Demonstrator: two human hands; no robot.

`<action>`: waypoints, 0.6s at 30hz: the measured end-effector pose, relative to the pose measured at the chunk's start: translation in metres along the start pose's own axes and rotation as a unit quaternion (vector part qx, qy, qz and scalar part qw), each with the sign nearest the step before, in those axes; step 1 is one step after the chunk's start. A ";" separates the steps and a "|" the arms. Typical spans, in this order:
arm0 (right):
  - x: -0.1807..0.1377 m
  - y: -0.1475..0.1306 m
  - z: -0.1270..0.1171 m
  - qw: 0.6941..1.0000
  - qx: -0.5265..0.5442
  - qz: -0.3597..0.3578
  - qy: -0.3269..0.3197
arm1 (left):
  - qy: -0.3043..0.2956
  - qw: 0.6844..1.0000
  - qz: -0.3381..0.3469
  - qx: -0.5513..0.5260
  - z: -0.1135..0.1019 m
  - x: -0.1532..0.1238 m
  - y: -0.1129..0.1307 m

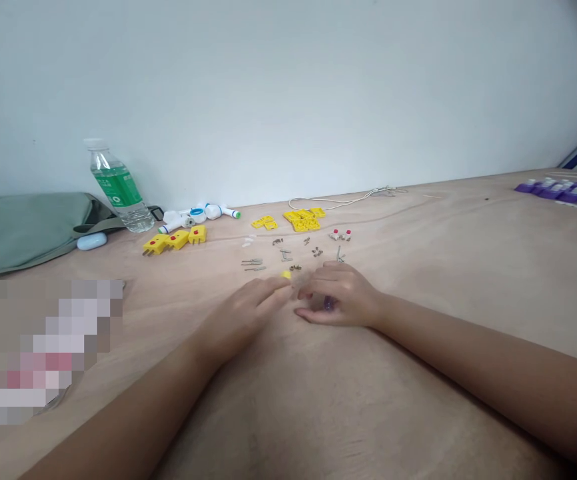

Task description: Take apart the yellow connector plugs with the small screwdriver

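Observation:
My left hand (246, 310) rests low over the cloth, its fingers closed at a small yellow plastic piece (286, 275) that shows just past the fingertips. Facing it, my right hand (348, 295) is curled around a small purple object (328, 303), mostly hidden in the palm. Its thumb and forefinger reach toward the left fingertips and blur slightly. Just beyond the hands lie small brass-coloured parts (295, 267), metal plug pins (252, 262), little screws (317, 251) and two red-topped switches (341, 235).
Farther back are yellow plastic casings (302, 219) and a white cord (338, 203). To the left stand assembled yellow plugs (176, 239), white-and-blue items (213, 211), a tilted water bottle (121, 187) and a green bag (23, 230). Purple bottles (563, 190) sit far right.

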State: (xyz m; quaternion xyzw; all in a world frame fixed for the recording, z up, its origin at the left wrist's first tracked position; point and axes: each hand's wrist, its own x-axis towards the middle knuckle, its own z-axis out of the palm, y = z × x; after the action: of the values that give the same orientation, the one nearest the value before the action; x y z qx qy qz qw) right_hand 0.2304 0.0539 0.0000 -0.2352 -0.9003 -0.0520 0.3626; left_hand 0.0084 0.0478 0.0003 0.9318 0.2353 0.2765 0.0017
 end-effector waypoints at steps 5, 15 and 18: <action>0.004 -0.008 0.005 0.997 -0.021 0.041 -0.065 | 0.105 0.969 -0.214 -0.063 -0.005 -0.010 0.001; 0.007 0.013 0.012 0.990 -0.054 0.099 -0.078 | -0.019 0.918 -0.348 -0.189 -0.025 -0.028 0.013; 0.007 0.016 0.012 0.990 -0.053 0.112 -0.065 | -0.027 0.922 -0.338 -0.187 -0.025 -0.022 0.017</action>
State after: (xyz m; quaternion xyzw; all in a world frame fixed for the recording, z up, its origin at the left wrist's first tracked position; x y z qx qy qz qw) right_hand 0.2256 0.0739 -0.0052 -0.3564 -0.8858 -0.0436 0.2941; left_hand -0.0133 0.0197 0.0125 0.7870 0.4798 0.2728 0.2755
